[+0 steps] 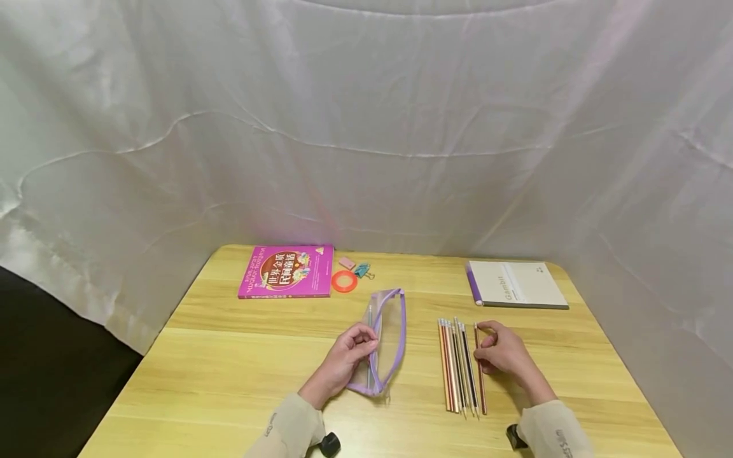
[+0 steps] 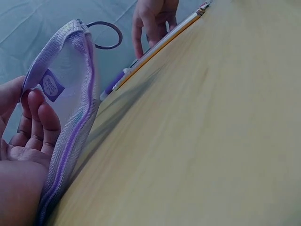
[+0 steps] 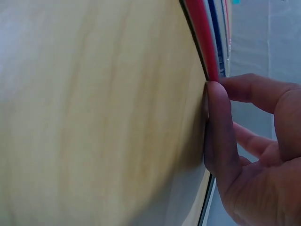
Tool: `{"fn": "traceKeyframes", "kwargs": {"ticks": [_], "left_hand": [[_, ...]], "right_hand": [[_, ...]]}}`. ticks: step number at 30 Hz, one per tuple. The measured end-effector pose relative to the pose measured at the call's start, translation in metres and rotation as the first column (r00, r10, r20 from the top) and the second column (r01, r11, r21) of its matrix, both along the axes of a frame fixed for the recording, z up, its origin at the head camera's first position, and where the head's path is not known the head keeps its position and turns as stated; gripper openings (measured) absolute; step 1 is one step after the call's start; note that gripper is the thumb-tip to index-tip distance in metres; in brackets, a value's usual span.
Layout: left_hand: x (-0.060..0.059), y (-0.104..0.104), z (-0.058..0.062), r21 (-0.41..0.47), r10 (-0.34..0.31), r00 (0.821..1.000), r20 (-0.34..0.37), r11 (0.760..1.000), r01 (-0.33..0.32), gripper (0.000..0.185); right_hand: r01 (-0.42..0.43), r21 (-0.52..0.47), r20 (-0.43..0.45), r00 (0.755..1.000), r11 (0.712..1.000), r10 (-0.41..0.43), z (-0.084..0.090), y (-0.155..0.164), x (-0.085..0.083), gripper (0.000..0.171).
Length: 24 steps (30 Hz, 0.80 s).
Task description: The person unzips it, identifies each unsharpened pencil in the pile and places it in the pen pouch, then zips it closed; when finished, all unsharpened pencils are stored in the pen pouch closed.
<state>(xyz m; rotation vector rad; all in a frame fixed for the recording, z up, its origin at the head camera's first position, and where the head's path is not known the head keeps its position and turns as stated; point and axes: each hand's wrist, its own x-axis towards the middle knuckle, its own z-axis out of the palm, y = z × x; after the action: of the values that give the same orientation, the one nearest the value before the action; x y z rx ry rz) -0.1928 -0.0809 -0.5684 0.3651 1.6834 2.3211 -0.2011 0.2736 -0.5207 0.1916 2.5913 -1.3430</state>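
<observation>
The left hand (image 1: 348,357) pinches the edge of the clear pencil case (image 1: 387,340) (purple zip) on the worktop (image 1: 229,369); a pen lies inside. The right hand's (image 1: 504,353) grip closes on the outermost red pencil (image 1: 480,375) beside the pencil row (image 1: 456,372)

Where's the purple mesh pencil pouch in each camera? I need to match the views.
Head: purple pouch at table centre, left hand gripping its edge.
Left wrist: pouch fills the left side, beside the fingers.
Right wrist: not in it.
Shared landmark: the pencils.

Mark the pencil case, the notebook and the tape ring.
pencil case (image 1: 394,331), head view, clear side panel.
notebook (image 1: 523,284), head view, middle of cover.
tape ring (image 1: 335,282), head view, left of the orange band.
</observation>
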Motion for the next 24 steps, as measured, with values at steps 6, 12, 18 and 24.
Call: {"fn": "traceKeyframes", "kwargs": {"ticks": [6,12,18,24], "left_hand": [[0.001,0.0,0.001,-0.013,-0.003,1.0,0.007,1.0,0.003,0.015],[-0.002,-0.001,0.0,-0.006,-0.01,1.0,-0.002,1.0,0.01,0.014],[-0.002,0.0,0.0,0.003,-0.017,1.0,-0.009,1.0,0.017,0.011],[0.0,-0.001,0.001,-0.007,-0.013,1.0,-0.004,1.0,0.013,0.01]], "right_hand": [[0.021,-0.008,-0.005,1.0,1.0,-0.021,-0.003,-0.002,0.0,0.072],[0.016,0.03,-0.009,1.0,0.999,-0.016,-0.003,-0.001,-0.004,0.075],[-0.007,-0.043,0.003,1.0,0.999,0.007,0.004,0.004,-0.008,0.078],[0.002,-0.221,-0.033,0.999,0.975,-0.009,0.014,-0.005,-0.012,0.083]]}}
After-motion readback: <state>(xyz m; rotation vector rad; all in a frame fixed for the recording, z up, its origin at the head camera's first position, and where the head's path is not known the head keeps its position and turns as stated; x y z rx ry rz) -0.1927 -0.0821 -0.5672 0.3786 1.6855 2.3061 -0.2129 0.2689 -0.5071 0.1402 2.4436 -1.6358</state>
